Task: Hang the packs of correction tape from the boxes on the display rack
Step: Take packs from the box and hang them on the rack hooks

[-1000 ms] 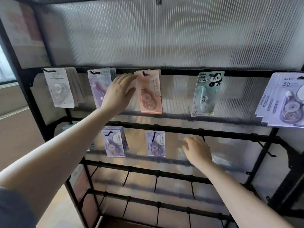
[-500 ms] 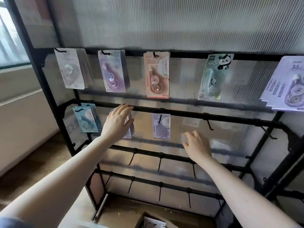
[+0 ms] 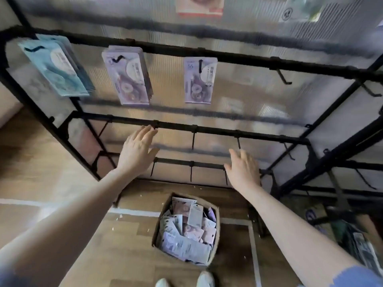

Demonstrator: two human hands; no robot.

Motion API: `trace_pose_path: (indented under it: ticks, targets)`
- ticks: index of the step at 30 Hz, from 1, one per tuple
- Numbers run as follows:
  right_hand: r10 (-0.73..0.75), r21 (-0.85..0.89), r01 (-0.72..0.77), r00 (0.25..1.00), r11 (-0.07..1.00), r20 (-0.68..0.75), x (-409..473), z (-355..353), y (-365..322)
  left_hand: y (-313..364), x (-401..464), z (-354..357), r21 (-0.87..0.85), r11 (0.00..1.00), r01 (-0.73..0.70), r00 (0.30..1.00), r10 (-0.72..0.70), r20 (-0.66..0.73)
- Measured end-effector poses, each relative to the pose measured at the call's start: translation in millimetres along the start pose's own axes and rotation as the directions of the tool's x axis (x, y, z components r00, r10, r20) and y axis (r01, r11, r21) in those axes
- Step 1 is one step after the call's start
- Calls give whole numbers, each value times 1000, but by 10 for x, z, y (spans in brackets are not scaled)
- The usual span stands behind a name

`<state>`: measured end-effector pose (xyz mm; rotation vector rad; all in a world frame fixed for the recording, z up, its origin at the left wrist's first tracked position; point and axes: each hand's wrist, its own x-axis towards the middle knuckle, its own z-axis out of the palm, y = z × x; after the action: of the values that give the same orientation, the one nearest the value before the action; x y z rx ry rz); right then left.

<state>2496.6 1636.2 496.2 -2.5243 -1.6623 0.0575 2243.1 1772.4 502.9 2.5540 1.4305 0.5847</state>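
In the lower centre of the frame the open box [image 3: 215, 230] stands on the floor with free space above it. In the middle, the black crossbars [image 3: 217, 132] with short hooks [image 3: 193, 139] stand in the way; between them are open gaps.

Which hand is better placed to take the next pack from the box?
Probably the right hand. Both hands are open and hold nothing, but it hangs nearer the cardboard box of packs on the floor; the left hand is higher, by a rack bar.
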Motion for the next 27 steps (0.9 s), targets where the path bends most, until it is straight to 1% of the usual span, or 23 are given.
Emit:
trace_pose_path:
  ticks: [4, 7, 11, 15, 18, 20, 24, 27]
  targets:
    - [60, -13, -59, 992, 998, 113, -107, 674, 241, -116, -258, 700, 12, 998, 62, 990, -63, 125]
    - [63, -12, -62, 982, 998, 177, -138, 1331, 400, -259, -512, 1320, 16, 997, 78, 977, -80, 197]
    - [46, 7, -50, 959, 999, 280, -234, 2296, 558, -461, -931, 2195, 48, 993, 105, 932, -115, 343]
    - [-3, 37, -11, 934, 999, 356, -364, 3227, 680, -611, -1317, 3028, 78, 985, 154, 868, -173, 466]
    - [-3, 7, -1, 889, 1000, 458, -461, 3853, 752, -735, -1588, 3588, 113, 970, 213, 799, -240, 552]
    - [6, 1, -7, 863, 1000, 504, -536, 4205, 804, -818, -1757, 3885, 128, 965, 230, 756, -260, 601]
    - [-32, -8, 44, 838, 999, 545, -688, 4708, 871, -943, -2043, 4307, 131, 970, 206, 699, -240, 673]
    - [-88, -8, 118, 784, 993, 615, -807, 4934, 894, -987, -2199, 4522, 134, 981, 140, 641, -193, 743]
